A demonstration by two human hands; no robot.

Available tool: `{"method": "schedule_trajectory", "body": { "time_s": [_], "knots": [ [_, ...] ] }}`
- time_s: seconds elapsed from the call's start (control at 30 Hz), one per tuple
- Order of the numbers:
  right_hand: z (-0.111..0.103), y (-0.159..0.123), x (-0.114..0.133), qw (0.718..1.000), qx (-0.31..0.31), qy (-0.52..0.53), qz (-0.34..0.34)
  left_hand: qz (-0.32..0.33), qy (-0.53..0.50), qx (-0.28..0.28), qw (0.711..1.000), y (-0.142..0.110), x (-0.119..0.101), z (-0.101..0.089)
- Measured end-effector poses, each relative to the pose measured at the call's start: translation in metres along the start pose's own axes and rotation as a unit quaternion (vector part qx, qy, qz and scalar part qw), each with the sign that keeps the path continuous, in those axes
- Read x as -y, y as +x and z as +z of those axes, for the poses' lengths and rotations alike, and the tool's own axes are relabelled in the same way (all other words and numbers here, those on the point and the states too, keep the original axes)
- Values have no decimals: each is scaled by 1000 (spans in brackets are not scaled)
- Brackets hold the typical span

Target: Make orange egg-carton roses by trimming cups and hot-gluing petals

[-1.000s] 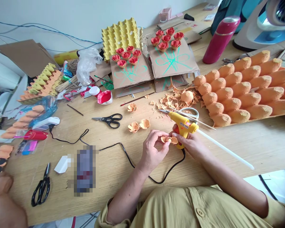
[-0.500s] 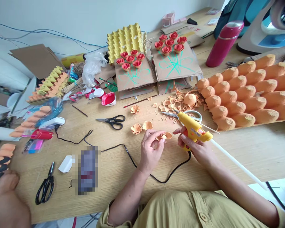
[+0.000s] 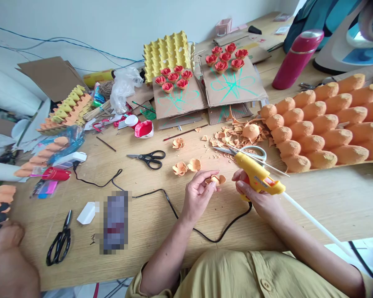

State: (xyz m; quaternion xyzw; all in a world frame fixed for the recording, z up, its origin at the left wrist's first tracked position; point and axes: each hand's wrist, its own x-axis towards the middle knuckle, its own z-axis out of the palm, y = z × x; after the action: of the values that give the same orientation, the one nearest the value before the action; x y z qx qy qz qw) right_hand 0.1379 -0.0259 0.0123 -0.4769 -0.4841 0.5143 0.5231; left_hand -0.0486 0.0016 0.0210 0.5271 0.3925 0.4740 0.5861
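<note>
Between the thumb and fingers of my left hand (image 3: pixel 199 193) is an orange egg-carton flower (image 3: pixel 216 181), its petals partly hidden by the fingers. My right hand (image 3: pixel 257 198) grips a yellow hot glue gun (image 3: pixel 259 174), nozzle tilted up and left, apart from the flower. A white glue stick (image 3: pixel 313 219) sticks out of its back end. Just beyond my left hand lie two finished-looking orange flowers (image 3: pixel 180 168), with another orange flower (image 3: pixel 178 143) farther back. White-handled scissors (image 3: pixel 256 152) rest among orange carton scraps (image 3: pixel 226 136) behind the gun.
Orange egg trays (image 3: pixel 326 124) fill the right side, near a magenta bottle (image 3: pixel 298 60). Red flowers (image 3: pixel 173 78) stand on cardboard (image 3: pixel 233 85) at the back. Black scissors (image 3: pixel 149 159) and a black cable (image 3: pixel 205 236) lie on the table. Another person's hand (image 3: pixel 6 240) is at far left.
My right hand has drawn the glue gun slightly right, away from the flower. The flower's petals now show more openly in my left hand. The whole view has shifted a little.
</note>
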Motion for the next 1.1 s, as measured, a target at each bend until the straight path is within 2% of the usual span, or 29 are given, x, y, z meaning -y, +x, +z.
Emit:
{"method": "schedule_trajectory", "body": {
  "time_s": [0.13,0.37,0.57,0.67,0.8,0.9,1.0,1.1],
  "knots": [
    [2,7,-5,996,-44,73,24,-71,-76,57,993,-4,0,3],
    [5,10,3,999,-38,33,12,-163,-160,85,970,-4,-2,8],
    [8,10,9,1000,-24,3,16,-176,-181,105,962,-4,1,8],
    [7,9,9,999,-36,-1,7,-151,-148,100,972,-5,2,8],
    [0,2,7,998,-60,-2,2,-52,-7,39,998,-3,2,8],
    [-6,-5,6,999,-4,-36,-13,13,84,-16,996,0,2,6],
    [-6,-9,8,994,66,-81,-39,40,120,-59,990,2,4,1],
    [0,-9,11,988,97,-96,-65,56,140,-84,985,3,5,-4]
  ]
}}
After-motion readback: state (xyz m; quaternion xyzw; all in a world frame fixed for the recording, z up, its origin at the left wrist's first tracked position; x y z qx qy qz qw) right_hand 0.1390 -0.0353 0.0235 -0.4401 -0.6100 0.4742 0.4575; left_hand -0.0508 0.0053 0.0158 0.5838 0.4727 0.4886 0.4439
